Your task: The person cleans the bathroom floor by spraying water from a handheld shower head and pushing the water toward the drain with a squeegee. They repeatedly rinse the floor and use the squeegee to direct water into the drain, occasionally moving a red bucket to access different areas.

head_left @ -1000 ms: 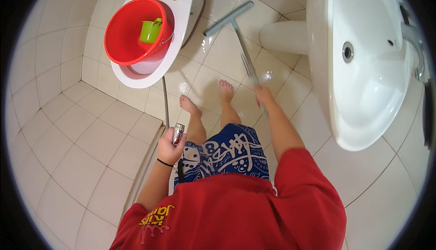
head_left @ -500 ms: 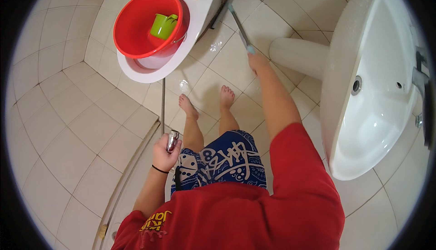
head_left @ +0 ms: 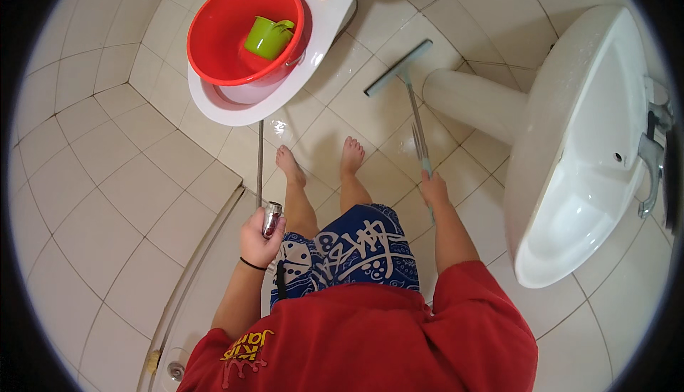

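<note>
My left hand (head_left: pixel 257 241), a black band at its wrist, is closed around a chrome spray head (head_left: pixel 271 219). A metal hose (head_left: pixel 260 160) runs from near it up toward the toilet. In my right hand (head_left: pixel 434 189) is the handle of a floor squeegee (head_left: pixel 400 68). Its wide grey-green blade lies slantwise over the tiles between the toilet and the sink's pedestal, and the handle is slightly blurred. Wet patches shine on the floor tiles (head_left: pixel 331 117) ahead of my bare feet.
A red bucket (head_left: pixel 214 53) with a green dipper (head_left: pixel 268 38) in it sits on the white toilet (head_left: pixel 231 110). At the right, a white sink (head_left: pixel 552 178) with a chrome faucet (head_left: pixel 650 171) stands on a pedestal (head_left: pixel 474 103). A raised tiled ledge (head_left: pixel 117 171) runs along the left.
My right arm has drawn back toward me, bringing the squeegee away from beside the toilet, with its blade turned and nearer. My left hand keeps its grip on the spray head.
</note>
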`<state>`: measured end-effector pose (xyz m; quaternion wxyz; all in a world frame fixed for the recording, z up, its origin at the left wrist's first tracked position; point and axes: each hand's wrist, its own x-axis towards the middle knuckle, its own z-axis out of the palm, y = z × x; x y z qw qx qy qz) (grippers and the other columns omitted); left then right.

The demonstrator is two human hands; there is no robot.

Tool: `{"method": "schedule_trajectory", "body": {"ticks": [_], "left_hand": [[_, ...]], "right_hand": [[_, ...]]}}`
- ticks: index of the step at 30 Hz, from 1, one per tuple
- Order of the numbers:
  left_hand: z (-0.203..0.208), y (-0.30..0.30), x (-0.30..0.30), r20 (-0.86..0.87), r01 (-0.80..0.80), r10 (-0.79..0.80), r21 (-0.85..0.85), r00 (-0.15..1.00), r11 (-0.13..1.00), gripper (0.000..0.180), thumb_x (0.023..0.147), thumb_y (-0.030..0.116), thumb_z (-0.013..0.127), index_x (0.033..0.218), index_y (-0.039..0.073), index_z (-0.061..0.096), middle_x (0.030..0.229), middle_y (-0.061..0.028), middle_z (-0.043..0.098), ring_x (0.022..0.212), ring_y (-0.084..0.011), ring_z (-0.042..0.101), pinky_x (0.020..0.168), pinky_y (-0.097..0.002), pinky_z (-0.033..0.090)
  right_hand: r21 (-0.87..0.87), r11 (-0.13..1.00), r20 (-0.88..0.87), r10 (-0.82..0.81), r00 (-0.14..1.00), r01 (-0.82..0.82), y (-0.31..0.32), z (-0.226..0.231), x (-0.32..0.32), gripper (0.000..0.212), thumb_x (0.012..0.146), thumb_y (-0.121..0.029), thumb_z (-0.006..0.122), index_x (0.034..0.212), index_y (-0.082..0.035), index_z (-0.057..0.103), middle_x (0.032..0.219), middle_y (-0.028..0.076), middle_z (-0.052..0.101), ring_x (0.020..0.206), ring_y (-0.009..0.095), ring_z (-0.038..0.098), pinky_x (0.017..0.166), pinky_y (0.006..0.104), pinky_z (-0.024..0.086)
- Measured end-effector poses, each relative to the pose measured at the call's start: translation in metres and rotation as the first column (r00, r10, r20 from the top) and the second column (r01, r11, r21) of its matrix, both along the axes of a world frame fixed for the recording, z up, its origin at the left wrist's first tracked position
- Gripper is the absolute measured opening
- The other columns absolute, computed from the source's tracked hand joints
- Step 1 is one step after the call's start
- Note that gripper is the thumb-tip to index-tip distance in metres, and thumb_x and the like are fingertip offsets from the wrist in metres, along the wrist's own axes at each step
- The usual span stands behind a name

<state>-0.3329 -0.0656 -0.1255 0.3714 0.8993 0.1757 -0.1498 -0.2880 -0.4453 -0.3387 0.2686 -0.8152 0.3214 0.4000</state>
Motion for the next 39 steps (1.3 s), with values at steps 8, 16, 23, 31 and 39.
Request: {"method": "schedule_trajectory", "body": {"ticks": [8,16,23,31,39], "left_hand": [[-0.003,-0.007,-0.001,0.016,-0.032,0.032,-0.006,0.999,0.999,0.025,0.077,0.013,0.065,0.069,0.003,0.044,0.055,-0.0094,0.044,0.047,-0.0227,0.043,0.046,-0.0314,0.036],[0.004,0.03,-0.003,0.06,-0.02,0.019,0.007,0.998,1.0,0.025,0.077,0.014,0.065,0.068,0.003,0.045,0.054,-0.0081,0.043,0.046,-0.0212,0.042,0.045,-0.0309,0.035],[-0.005,0.042,-0.014,0.041,-0.118,0.121,-0.072,0.992,0.99,0.021,0.077,0.012,0.065,0.07,0.003,0.047,0.055,-0.0066,0.044,0.046,-0.0179,0.042,0.045,-0.0295,0.035],[-0.005,0.017,-0.01,0.022,-0.119,0.122,-0.086,0.992,0.989,0.019,0.077,0.012,0.064,0.073,0.003,0.048,0.055,-0.0057,0.043,0.047,-0.016,0.04,0.045,-0.0283,0.034],[-0.007,0.012,-0.008,0.01,-0.185,0.188,-0.133,0.982,0.974,0.016,0.079,0.011,0.062,0.075,0.003,0.049,0.056,-0.006,0.046,0.047,-0.015,0.042,0.045,-0.0279,0.034]], "right_hand": [[-0.118,0.946,0.27,0.324,0.907,-0.303,0.086,-0.029,0.237,0.044,0.084,-0.037,0.048,0.101,0.003,0.06,0.101,0.025,0.059,0.097,0.04,0.056,0.083,0.0443,0.045],[0.272,0.96,0.06,-0.089,0.994,0.07,0.046,0.037,0.104,0.038,0.089,-0.029,0.046,0.112,0.001,0.046,0.066,0.015,0.057,0.047,0.022,0.055,0.048,0.0344,0.045],[0.036,0.99,-0.007,-0.135,0.991,0.135,0.026,0.007,-0.003,0.034,0.091,-0.028,0.041,0.102,0.003,0.047,0.072,0.02,0.058,0.049,0.026,0.057,0.046,0.0392,0.046],[0.02,0.945,0.094,0.324,0.941,-0.327,0.082,-0.036,0.212,0.045,0.088,-0.041,0.044,0.099,0.002,0.055,0.082,0.021,0.062,0.069,0.032,0.062,0.064,0.0441,0.048],[-0.148,0.943,0.293,0.329,0.898,-0.297,0.032,-0.018,0.136,0.055,0.086,-0.037,0.047,0.128,-0.002,0.037,0.111,0.027,0.053,0.105,0.039,0.052,0.088,0.0457,0.041]]}}
